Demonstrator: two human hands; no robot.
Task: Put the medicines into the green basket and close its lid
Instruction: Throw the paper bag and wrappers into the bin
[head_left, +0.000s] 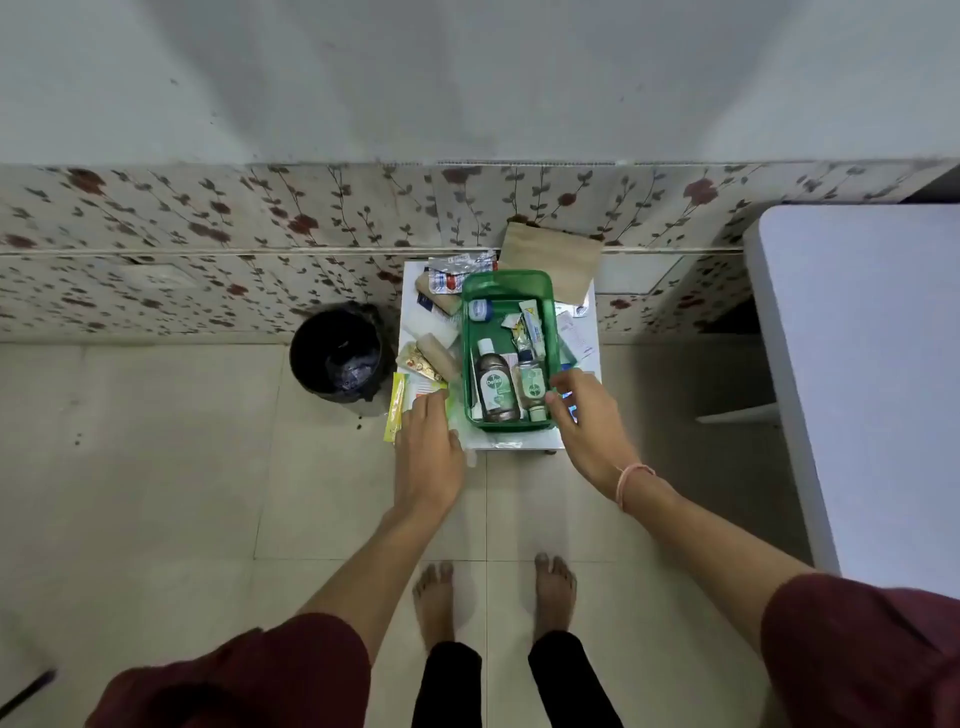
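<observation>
Green plastic, translucent and open-topped, the basket (506, 291) sits on our small white table (595, 332) against the flowered wall, already holding a brown antiseptic bottle (496, 387), a smaller bottle (531, 382) and tubes (532, 327). Our left hand (428, 441) lies flat and open over the packets (426, 387) left of the basket; we should pinch these thin items together and lift them clear of the rim. Our right hand (584, 421), fingers loosely spread and gripping nothing, touches the basket's near right corner and should steady it there.
</observation>
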